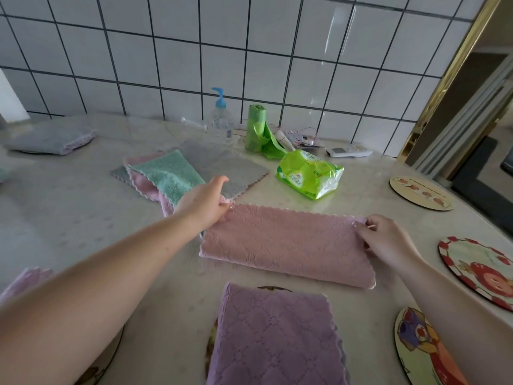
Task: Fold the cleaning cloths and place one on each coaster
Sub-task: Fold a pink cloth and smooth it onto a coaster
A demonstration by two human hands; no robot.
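Left hand (204, 201): our fingers pinch the pink cloth (286, 243) at its far left corner.
Right hand (384, 240): our fingers pinch its far right corner.
Cloth: folded, on the worktop (83, 207).

Soft, even daylight all round, a pale streak of glare on the tiled wall (337, 31) far beyond both grips, faint shadows under the pink cloth (286, 243), grout lines bowing at the edges, near forearms and corners smeared soft.

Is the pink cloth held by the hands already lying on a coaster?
No. The pink cloth, pinched by the left hand and right hand, lies on the bare countertop.
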